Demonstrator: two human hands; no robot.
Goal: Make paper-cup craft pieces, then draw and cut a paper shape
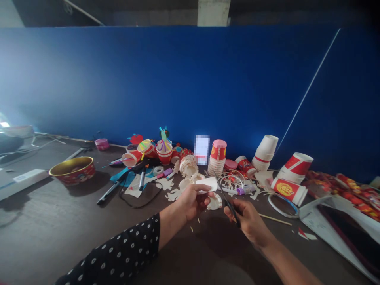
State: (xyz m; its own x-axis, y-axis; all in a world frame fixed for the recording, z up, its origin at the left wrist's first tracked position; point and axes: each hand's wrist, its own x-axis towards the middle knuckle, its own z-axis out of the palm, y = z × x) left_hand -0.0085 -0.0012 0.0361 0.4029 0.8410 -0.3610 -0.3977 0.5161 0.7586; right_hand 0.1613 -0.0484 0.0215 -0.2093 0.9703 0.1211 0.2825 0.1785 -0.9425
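Near the middle of the view, my left hand [194,201] pinches a small white piece of paper [209,183] between thumb and fingers. Just to its right, my right hand [246,218] is closed round the dark handles of a pair of scissors [228,202]. The blades point up and away, close beside the right edge of the paper. Whether they touch it is hard to tell. Behind both hands stands a stack of paper cups [218,158] with a pink top. Cut white scraps [173,194] lie left of the paper.
A gold-rimmed bowl [72,171] stands at the left. Decorated cups [164,152], markers [142,179] and tape [158,170] lie back left. More cups [265,152], a white ring [283,206] and a dark phone [350,233] are at the right. A blue partition [178,79] rises behind.
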